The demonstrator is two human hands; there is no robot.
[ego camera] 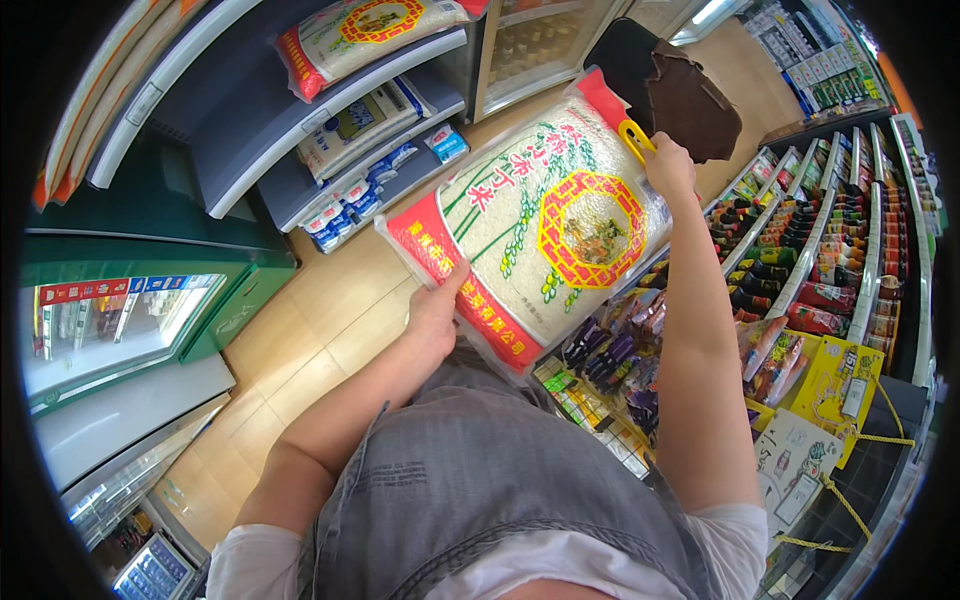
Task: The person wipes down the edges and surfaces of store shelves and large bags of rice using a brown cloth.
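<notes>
A large clear plastic bag of rice (pixel 495 240), printed with red bands and bearing writing, is held tilted in front of my body. My left hand (pixel 439 319) grips its lower left edge, thumb lying over the red band. At the upper right end, my right hand (pixel 670 169) holds the bag by its yellow plastic carry handle (pixel 634 140). The fingers of both hands are partly hidden. A grey apron (pixel 480 480) covers my front, just below the bag.
To the left, a shelf rack (pixel 247 142) holds another rice bag (pixel 367 37) and a white sack (pixel 367 124). A green glass-topped freezer (pixel 150 315) stands nearer. Bottle shelves (pixel 795 247) and snack packs (pixel 772 356) line the right. Brown cloth (pixel 694 105) hangs over something black beyond the bag.
</notes>
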